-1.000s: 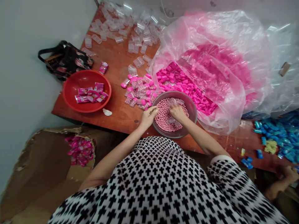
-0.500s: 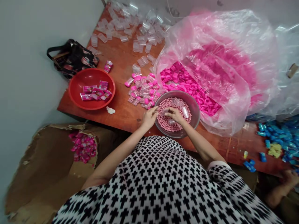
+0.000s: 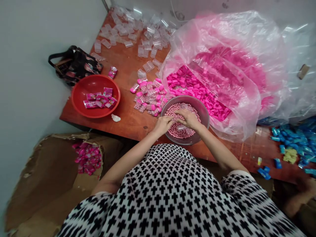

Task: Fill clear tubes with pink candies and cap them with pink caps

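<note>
A grey bowl [image 3: 203, 113] of small pink beads [image 3: 179, 131] stands at the near edge of the brown table [image 3: 128, 70]. Both my hands are in it. My left hand [image 3: 163, 125] rests at the bowl's left rim, fingers curled around something small that I cannot make out. My right hand [image 3: 189, 119] lies over the beads, fingers bent, with a small clear container [image 3: 181, 126] under it. Left of the bowl lies a heap of filled clear containers with pink caps [image 3: 149, 95].
A red bowl [image 3: 81, 102] holds pink wrapped packs. Empty clear containers [image 3: 138, 36] are scattered at the back. A big plastic bag of pink caps [image 3: 222, 75] sits right; blue pieces [image 3: 293, 141] beyond. A black bag [image 3: 74, 64] and a cardboard box [image 3: 49, 171] are left.
My right hand shifted slightly over the beads and my left hand moved in to the bowl's rim, closer to the right hand. The view wobbled a little.
</note>
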